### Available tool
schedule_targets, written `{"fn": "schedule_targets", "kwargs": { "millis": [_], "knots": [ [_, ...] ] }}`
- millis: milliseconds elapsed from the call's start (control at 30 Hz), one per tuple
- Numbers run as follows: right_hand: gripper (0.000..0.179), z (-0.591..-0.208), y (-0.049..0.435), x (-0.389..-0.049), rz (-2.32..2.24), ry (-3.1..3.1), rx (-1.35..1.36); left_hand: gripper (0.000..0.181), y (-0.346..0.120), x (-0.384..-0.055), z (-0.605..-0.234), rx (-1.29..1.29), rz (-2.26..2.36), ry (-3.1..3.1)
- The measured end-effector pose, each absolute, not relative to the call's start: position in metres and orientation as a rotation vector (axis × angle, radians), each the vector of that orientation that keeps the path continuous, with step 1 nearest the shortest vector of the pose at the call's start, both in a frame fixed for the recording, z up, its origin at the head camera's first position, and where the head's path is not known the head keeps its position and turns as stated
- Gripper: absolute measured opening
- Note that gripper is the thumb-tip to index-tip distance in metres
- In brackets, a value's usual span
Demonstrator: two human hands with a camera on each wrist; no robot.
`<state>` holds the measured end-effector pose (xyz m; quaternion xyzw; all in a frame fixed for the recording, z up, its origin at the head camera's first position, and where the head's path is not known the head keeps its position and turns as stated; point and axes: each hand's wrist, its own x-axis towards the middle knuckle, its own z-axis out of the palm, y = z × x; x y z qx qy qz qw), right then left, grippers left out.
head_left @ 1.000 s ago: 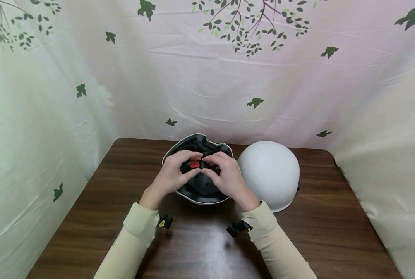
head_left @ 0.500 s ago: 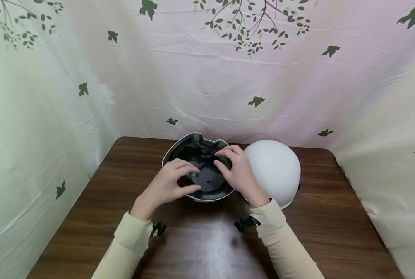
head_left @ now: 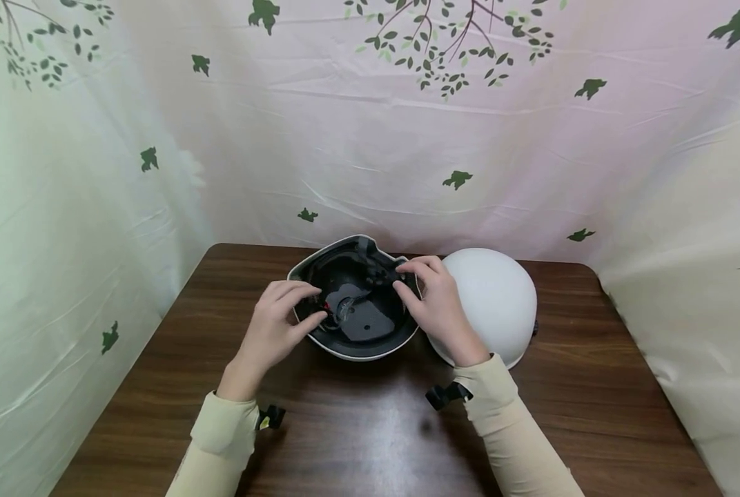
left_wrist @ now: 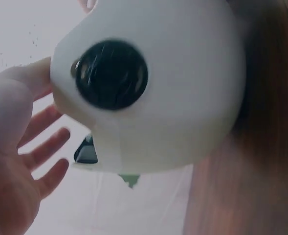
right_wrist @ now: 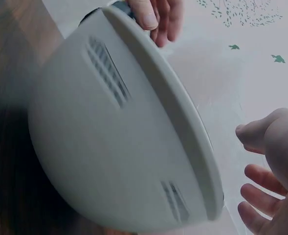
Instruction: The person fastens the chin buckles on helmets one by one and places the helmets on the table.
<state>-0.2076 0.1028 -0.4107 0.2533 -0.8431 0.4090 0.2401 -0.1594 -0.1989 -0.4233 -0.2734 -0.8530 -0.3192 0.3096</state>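
An upturned white helmet (head_left: 359,355) stands on the table with its black lining (head_left: 370,321) facing up. Straps lie inside, and a small red piece (head_left: 326,305) shows near its left side. My left hand (head_left: 273,324) is at the helmet's left rim, thumb and fingers spread apart; the left wrist view shows its thumb against or just behind the edge. By the right rim, my right hand (head_left: 435,300) has thumb and fingertips apart, with a gap to the shell in the right wrist view. On the shell's side is a round black disc (left_wrist: 112,74).
A second white helmet (head_left: 491,304), dome up, stands close on the right behind my right hand. Both helmets are at the far side of the brown wooden table (head_left: 357,442). Behind hangs a pale curtain (head_left: 370,138) with printed leaves and birds.
My hands were together over the helmet on a red and black buckle. They have let go of it and moved apart, left and right, to the helmet's rims.
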Motion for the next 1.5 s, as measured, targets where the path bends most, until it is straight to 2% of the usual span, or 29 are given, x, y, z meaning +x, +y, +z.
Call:
{"fn": "schedule_targets", "kwargs": {
  "millis": [167, 367, 567, 900, 1233, 1500],
  "knots": [
    [0.022, -0.413, 0.108, -0.207, 1.070, -2.383, 0.677, 0.051, -0.208, -0.157, -0.429, -0.561, -0.922, -2.281],
    [0.020, -0.416, 0.110, -0.203, 1.035, -2.452, 0.706, 0.049, -0.215, -0.160, -0.435, -0.500, -1.024, -2.395],
    [0.017, -0.418, 0.111, -0.199, 1.026, -2.502, 0.708, 0.044, -0.222, -0.163, -0.439, -0.464, -1.051, -2.419],
    [0.015, -0.412, 0.112, -0.195, 1.028, -2.498, 0.721, 0.028, -0.231, -0.173, -0.438, -0.513, -0.849, -2.330],
    [0.010, -0.414, 0.111, -0.191, 1.170, -2.412, 0.759, 0.036, -0.237, -0.172, -0.445, -0.416, -0.847, -2.449],
    [0.023, -0.412, 0.112, -0.192, 1.181, -2.380, 0.771, 0.046, -0.237, -0.181, -0.447, -0.372, -0.900, -2.618]
  ]
}}
